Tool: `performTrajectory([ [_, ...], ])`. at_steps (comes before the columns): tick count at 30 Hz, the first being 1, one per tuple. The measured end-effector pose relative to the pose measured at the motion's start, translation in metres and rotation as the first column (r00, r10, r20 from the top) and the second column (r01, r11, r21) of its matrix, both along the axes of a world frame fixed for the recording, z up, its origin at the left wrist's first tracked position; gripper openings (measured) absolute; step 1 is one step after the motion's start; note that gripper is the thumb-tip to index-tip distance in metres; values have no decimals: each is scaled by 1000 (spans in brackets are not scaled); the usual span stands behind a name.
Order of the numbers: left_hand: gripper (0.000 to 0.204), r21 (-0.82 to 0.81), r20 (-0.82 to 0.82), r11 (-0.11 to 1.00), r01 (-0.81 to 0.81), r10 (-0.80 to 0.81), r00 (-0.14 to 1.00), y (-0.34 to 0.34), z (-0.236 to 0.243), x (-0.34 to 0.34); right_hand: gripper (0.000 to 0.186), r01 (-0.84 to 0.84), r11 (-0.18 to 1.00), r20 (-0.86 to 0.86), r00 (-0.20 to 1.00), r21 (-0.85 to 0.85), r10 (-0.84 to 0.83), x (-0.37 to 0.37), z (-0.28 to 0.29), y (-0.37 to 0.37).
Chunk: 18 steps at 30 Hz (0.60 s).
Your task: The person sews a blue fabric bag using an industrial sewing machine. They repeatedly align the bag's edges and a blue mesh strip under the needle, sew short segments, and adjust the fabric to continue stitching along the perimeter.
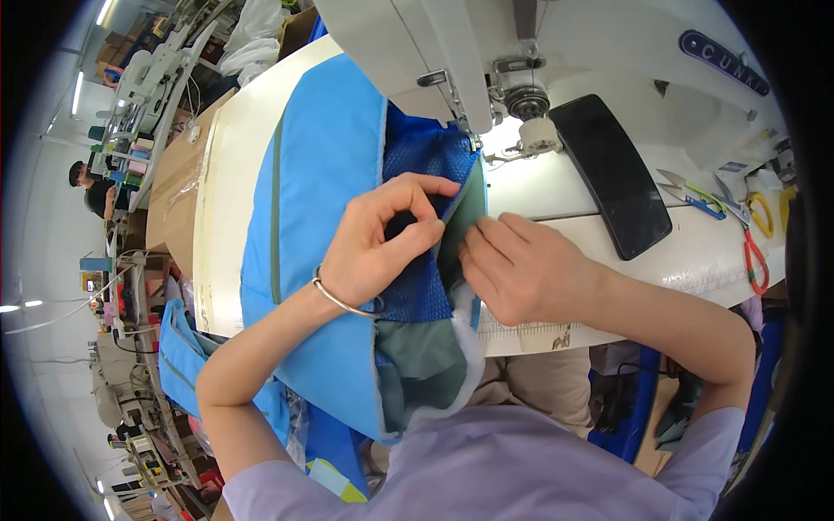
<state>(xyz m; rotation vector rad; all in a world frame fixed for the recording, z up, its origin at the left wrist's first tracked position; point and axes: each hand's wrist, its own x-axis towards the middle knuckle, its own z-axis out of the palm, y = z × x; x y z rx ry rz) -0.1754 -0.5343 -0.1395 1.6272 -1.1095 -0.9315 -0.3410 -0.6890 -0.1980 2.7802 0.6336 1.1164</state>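
Observation:
A light blue fabric piece [317,130] with a dark blue mesh panel [421,286] and grey-green lining [426,347] lies across the sewing machine table, its near end hanging over the front edge. Its far right corner sits under the presser foot [475,143] of the sewing machine [417,52]. My left hand [382,230], with a bracelet at the wrist, pinches the mesh panel's edge between thumb and forefinger. Close beside it, my right hand [521,269] is closed on the edge of the grey-green lining. The right fingertips are partly hidden.
Right of the needle area lies a black phone [612,178]. Beyond it are green-and-blue handled scissors [695,195] and red-handled scissors [751,252]. A cardboard box [178,182] stands at the left, and another person [95,191] is farther off by other machines.

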Motion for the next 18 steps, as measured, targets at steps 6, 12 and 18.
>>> performTrajectory([
  [6,8,-52,264,991,127,-109,958,-4,-5,0,12,1,998,9,1000,66,-1,0,-3,-1],
  [12,8,-46,513,973,225,-170,841,-8,-6,-4,17,-50,993,-26,998,107,53,-7,-1,-4],
  [18,18,-65,665,954,294,-178,725,-4,-10,-2,28,-135,990,-131,982,24,137,-18,9,-6],
])
